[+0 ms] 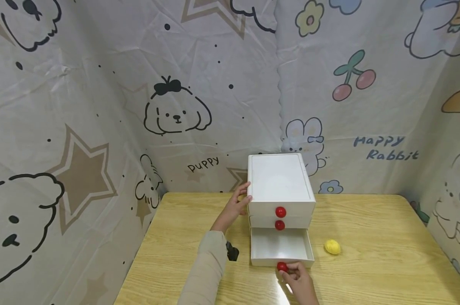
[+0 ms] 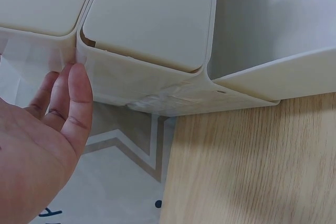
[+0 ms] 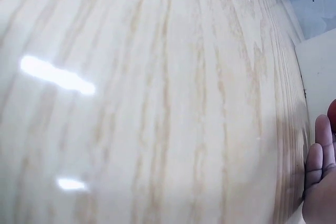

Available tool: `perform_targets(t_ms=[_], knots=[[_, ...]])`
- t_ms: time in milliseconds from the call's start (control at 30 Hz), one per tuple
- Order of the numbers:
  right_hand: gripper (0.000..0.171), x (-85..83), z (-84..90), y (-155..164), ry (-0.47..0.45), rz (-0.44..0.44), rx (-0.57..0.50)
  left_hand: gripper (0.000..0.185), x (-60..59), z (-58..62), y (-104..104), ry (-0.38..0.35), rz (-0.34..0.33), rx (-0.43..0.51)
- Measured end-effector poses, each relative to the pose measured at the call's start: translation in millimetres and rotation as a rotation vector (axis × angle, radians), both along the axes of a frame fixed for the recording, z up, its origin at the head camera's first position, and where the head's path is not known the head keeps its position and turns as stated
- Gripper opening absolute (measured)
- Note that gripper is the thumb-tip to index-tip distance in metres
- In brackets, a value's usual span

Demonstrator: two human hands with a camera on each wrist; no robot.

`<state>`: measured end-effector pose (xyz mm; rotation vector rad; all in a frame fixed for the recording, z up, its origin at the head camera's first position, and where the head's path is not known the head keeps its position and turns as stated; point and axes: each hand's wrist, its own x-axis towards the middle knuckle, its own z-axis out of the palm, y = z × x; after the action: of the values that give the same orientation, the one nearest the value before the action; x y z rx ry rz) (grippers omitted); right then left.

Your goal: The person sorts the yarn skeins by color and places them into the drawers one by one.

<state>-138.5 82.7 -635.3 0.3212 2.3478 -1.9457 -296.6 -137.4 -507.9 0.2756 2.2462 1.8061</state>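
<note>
A white three-drawer box (image 1: 279,178) stands on the table, its bottom drawer (image 1: 281,243) pulled out with a bare floor showing. My right hand (image 1: 300,281) pinches the round red knob (image 1: 282,266) on that drawer's front. In the right wrist view only part of the right hand (image 3: 320,182) shows, at the right edge beside the knob. My left hand (image 1: 235,206) rests on the box's left side near the top. In the left wrist view the fingertips of the left hand (image 2: 47,129) touch the side wall, fingers fairly straight. Both upper drawers are pushed in.
A small yellow ball-like thing (image 1: 332,247) lies to the right of the drawer. Beside the left sleeve (image 1: 207,262) is a small black object (image 1: 232,251). Printed cloth (image 1: 230,106) hangs behind and around the wooden table (image 1: 386,254).
</note>
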Motion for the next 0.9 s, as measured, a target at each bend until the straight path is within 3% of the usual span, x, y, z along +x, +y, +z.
perform_targets(t_ms=[667,900], knots=[[0.035,12.8,7.7,13,-0.062,-0.044,0.038,0.052,-0.2,-1.4,2,0.011,0.011,-0.014],[0.029,21.1,24.5,28,-0.028,-0.044,0.019,0.053,-0.2,-0.8,2,0.02,-0.008,0.003]])
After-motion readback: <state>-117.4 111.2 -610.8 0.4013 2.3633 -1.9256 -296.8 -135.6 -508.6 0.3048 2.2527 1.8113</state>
